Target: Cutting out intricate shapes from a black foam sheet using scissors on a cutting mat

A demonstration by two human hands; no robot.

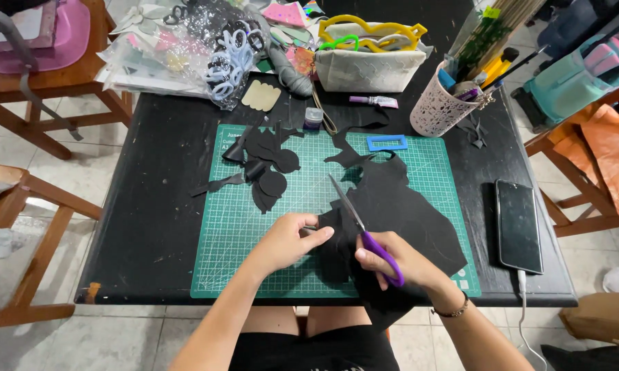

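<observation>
My right hand (399, 260) grips purple-handled scissors (356, 221), their blades pointing up and left across a large black sheet of material (409, 206). My left hand (292, 239) pinches the near left edge of that black sheet, just left of the blades. Both hands are over the lower middle of a green cutting mat (234, 227). A pile of cut black pieces (265, 165) lies on the mat's upper left. The sheet's lower part hangs over the table's front edge toward my lap.
A black table (155, 206) carries the mat. A dark phone (519, 225) with a cable lies at the right. A pink perforated cup of pens (436, 110), a blue rectangular frame (386, 143), a white pouch (368, 69) and craft clutter sit at the back. Wooden chairs stand on both sides.
</observation>
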